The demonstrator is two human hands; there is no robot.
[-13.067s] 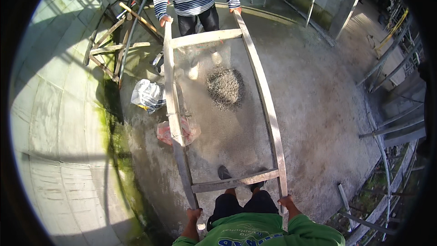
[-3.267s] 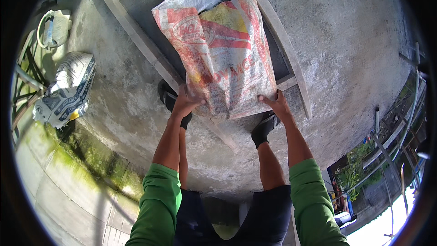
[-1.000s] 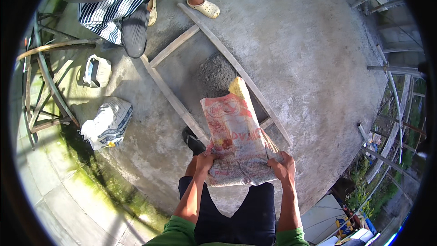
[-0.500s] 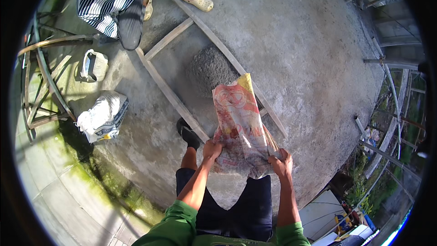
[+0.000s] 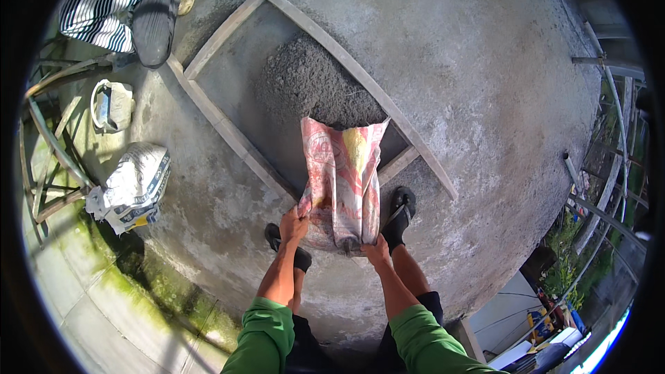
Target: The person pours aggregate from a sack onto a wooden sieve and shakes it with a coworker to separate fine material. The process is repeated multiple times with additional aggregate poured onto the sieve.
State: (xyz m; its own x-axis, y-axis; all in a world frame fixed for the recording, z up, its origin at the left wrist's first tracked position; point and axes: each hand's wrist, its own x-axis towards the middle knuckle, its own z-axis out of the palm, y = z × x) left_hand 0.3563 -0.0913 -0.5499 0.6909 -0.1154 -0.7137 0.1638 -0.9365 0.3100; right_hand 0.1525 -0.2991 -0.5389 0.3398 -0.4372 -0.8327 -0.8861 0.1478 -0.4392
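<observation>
Red-and-white sack (image 5: 343, 180) in your grip passes over the near end of the wooden frame (image 5: 225, 127), its mouth pointing away from you and up against the grey grainy pile (image 5: 305, 79) on the concrete floor (image 5: 485, 97). Your left hand (image 5: 293, 225) has its fingers curled around the cloth at the lower left edge, and your right hand (image 5: 376, 251) grips the bottom corner opposite, so you control the closed end while the mouth is free. Judging progress, you seem well along: a broad heap sits between the frame's long sides, close to the right one, and the same grey stuff shows at the sack's mouth. What is left is harder to call — the cloth falls in lengthwise folds and looks fairly slack, which suggests little remains inside, but the folds hide the interior, so you cannot be certain. The sack is not yet clear of the heap or set aside. To your left stand a white-and-blue sack (image 5: 138, 180) and, just beyond it, a pale container (image 5: 123, 104), both outside the frame; what they hold does not show clearly. A co-worker in striped clothing (image 5: 97, 24) is low beside the frame's far left corner.
</observation>
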